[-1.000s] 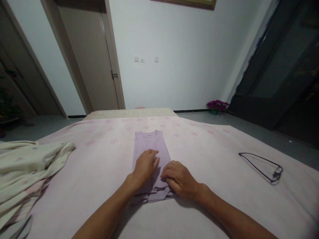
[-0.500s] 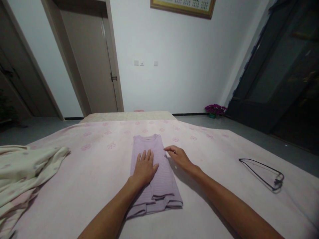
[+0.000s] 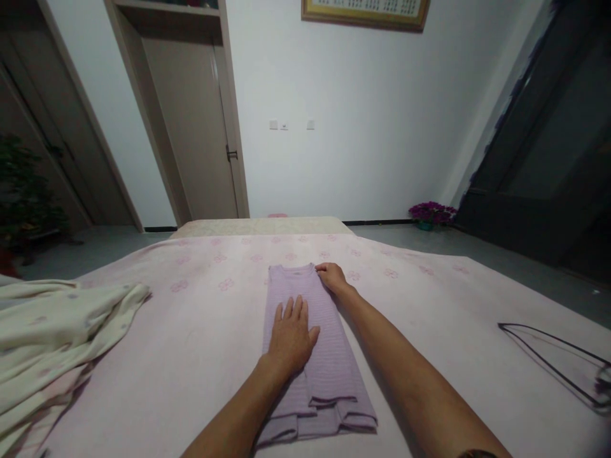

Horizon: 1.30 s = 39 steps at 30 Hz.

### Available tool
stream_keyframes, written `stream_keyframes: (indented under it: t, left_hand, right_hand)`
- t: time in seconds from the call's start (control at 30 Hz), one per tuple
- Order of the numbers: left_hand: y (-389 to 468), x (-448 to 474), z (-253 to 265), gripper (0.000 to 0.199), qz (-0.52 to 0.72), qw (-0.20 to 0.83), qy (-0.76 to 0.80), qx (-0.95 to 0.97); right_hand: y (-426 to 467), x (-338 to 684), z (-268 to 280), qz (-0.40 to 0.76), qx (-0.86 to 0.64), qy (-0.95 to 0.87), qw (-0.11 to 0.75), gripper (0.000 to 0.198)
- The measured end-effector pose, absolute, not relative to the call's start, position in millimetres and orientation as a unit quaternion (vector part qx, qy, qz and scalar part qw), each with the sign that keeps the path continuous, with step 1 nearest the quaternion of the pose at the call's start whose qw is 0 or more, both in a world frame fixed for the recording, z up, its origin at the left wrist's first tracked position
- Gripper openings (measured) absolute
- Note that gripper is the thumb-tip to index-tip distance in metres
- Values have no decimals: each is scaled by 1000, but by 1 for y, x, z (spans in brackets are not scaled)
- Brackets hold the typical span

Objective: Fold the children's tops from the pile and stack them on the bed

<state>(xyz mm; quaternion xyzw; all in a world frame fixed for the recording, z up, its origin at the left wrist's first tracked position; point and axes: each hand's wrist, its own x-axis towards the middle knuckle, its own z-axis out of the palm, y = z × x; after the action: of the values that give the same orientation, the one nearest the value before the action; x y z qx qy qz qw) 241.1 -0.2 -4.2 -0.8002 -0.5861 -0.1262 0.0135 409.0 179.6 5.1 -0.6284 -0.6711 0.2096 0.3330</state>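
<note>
A lilac, finely striped shirt (image 3: 329, 343) lies folded into a long narrow panel on the bed, its neckline at the far end and its layered hem towards me. My left hand (image 3: 291, 334) rests flat on the middle of the shirt, fingers stretched out. At the shirt's far right corner, beside the neckline, my right hand (image 3: 331, 277) has its fingers closed on the edge of the fabric. The fingertips' underside is hidden.
A pale pink sheet (image 3: 191, 356) with flower prints covers the bed. On the left lies a rumpled cream blanket (image 3: 62, 331). A black clothes hanger (image 3: 544, 356) rests at the right. Purple flowers (image 3: 432, 213) stand on the floor by the far wall.
My right hand has moved away from me along the shirt's right edge to its top corner and closed there. My left hand stays flat on the shirt. The view has shifted slightly left.
</note>
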Motion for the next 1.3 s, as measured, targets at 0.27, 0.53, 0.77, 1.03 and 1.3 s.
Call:
stream_keyframes:
  t: [0.27, 0.53, 0.77, 1.03, 1.3]
  left_hand:
    - [-2, 243, -4, 68, -124, 19, -600, -790]
    - [-1, 242, -6, 69, -129, 16, -596, -793]
    - [-1, 239, -6, 69, -124, 0, -592, -796]
    - [-8, 216, 3, 72, -82, -43, -504, -859]
    - [-50, 188, 6, 67, -68, -38, -441, -894]
  right_hand:
    - [179, 411, -4, 158, -631, -706, 280, 38]
    - [160, 413, 11, 119, -591, -771, 203, 44]
    - [109, 404, 20, 93, -526, -834, 142, 56]
    - [29, 402, 29, 73, -462, -881, 64, 60]
    - [-39, 412, 32, 92, -439, -893, 43, 65]
